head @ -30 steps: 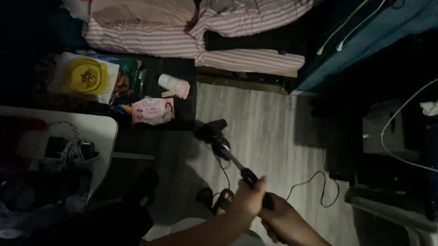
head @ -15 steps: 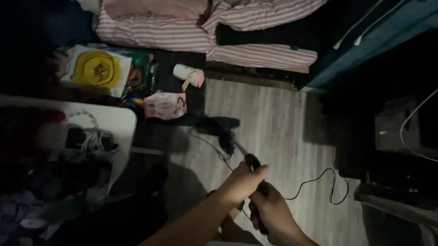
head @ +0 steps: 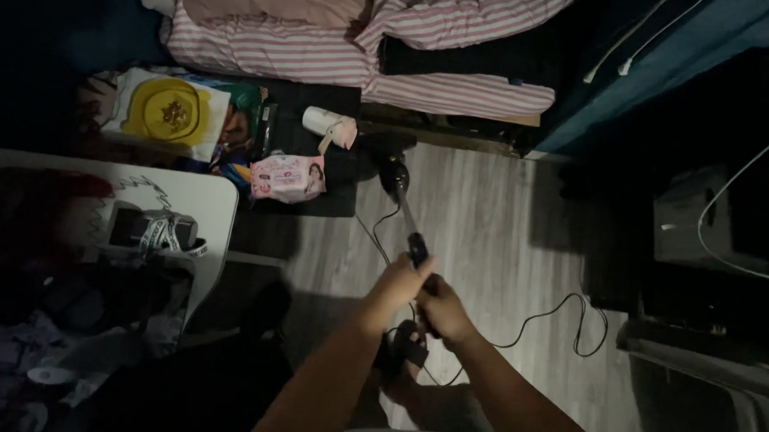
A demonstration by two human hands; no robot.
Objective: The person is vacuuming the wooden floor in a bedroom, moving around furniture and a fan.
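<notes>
Both your left hand (head: 399,280) and right hand (head: 443,313) are closed around the vacuum wand (head: 406,218), its head on the floor (head: 487,220) by the bed's edge. Keep that grip firm and steer clear of the trailing cord (head: 551,320).

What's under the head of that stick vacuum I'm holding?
The stick vacuum head rests at the dark mat's edge beside grey floorboards; beneath it is hidden. Both hands grip its handle.

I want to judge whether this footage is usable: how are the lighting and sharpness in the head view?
Head view: very dim, with the left side and right edge nearly black; the striped bedding and grey floor catch the most light. The left hand and right hand on the black stick vacuum are readable but soft and grainy; no glare.
</notes>
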